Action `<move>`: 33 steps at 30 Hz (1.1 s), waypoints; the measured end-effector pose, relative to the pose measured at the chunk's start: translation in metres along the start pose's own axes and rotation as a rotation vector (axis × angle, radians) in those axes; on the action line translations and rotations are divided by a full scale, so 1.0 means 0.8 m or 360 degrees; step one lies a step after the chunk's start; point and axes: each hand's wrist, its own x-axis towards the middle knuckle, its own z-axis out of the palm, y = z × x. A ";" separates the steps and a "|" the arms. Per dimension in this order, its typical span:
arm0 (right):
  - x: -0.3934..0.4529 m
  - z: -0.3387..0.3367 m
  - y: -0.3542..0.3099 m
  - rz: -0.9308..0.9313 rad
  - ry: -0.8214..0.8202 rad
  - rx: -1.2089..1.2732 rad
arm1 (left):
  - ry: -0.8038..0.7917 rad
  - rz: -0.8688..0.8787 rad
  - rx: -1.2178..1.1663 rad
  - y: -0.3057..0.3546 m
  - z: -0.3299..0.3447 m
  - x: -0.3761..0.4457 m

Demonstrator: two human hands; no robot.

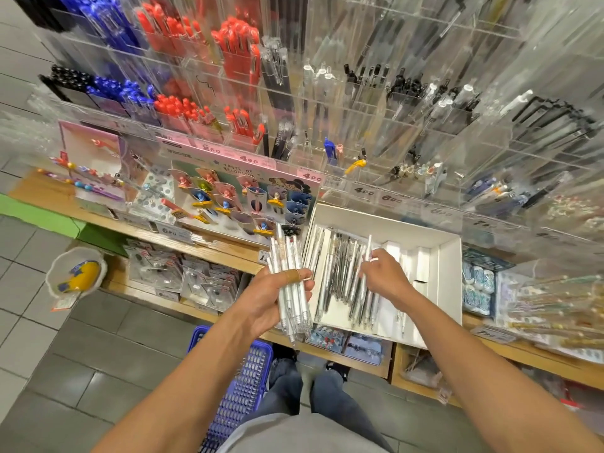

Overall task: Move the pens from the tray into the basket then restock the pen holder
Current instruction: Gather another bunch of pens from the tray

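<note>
A wooden shelf (228, 245) is running under clear acrylic pen holders (327, 103), stocked with red and blue pens at eleven o'clock; the white tray (449, 276) is sitting on it at center, loose pens (343, 276) lying inside; the left hand (277, 299) is gripping a bundle of clear pens (289, 273) beside the tray; the right hand (384, 273) is pinching one pen (367, 256) over the tray; the blue basket (238, 390) is standing on the floor at six o'clock.
</note>
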 end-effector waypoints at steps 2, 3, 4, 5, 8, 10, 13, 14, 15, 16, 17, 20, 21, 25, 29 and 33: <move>-0.016 -0.010 -0.010 -0.0073 -0.0072 0.0163 | -0.0008 0.0020 -0.0027 -0.001 -0.007 -0.010; -0.023 -0.014 -0.015 -0.0145 -0.0096 0.0208 | -0.0022 0.0027 -0.0041 -0.002 -0.010 -0.015; -0.032 -0.017 -0.021 -0.0230 -0.0126 0.0236 | -0.0023 0.0047 -0.0058 -0.005 -0.013 -0.021; -0.039 -0.018 -0.028 -0.0308 -0.0155 0.0254 | -0.0010 0.0075 -0.0069 -0.009 -0.017 -0.027; -0.062 -0.018 -0.050 -0.0514 -0.0212 0.0179 | 0.0044 0.0188 -0.0129 -0.025 -0.028 -0.051; -0.078 -0.014 -0.065 -0.0589 -0.0304 0.0169 | 0.0095 0.0276 -0.0189 -0.043 -0.034 -0.072; -0.098 -0.001 -0.078 -0.0679 -0.0490 0.0208 | 0.0254 0.0432 -0.0319 -0.076 -0.048 -0.105; -0.105 0.006 -0.079 -0.0711 -0.0563 0.0199 | 0.0296 0.0479 -0.0380 -0.090 -0.055 -0.116; -0.112 0.015 -0.080 -0.0735 -0.0636 0.0176 | 0.0332 0.0521 -0.0435 -0.104 -0.062 -0.127; -0.119 0.026 -0.080 -0.0747 -0.0705 0.0149 | 0.0372 0.0559 -0.0486 -0.118 -0.072 -0.138; -0.126 0.037 -0.079 -0.0753 -0.0773 0.0121 | 0.0423 0.0591 -0.0529 -0.134 -0.082 -0.151; -0.151 0.082 -0.074 -0.0779 -0.1002 0.0002 | 0.0612 0.0639 -0.0632 -0.183 -0.117 -0.187; -0.161 0.101 -0.071 -0.0800 -0.1076 -0.0069 | 0.0663 0.0656 -0.0694 -0.200 -0.130 -0.202; -0.203 0.180 -0.057 -0.0858 -0.1303 -0.0291 | 0.0832 0.0703 -0.0902 -0.265 -0.182 -0.252; -0.245 0.267 -0.038 -0.0762 -0.1523 -0.0386 | 0.0978 0.0728 -0.0997 -0.327 -0.237 -0.295; -0.275 0.358 -0.006 -0.0769 -0.1573 -0.0577 | 0.1112 0.0747 -0.1102 -0.382 -0.295 -0.321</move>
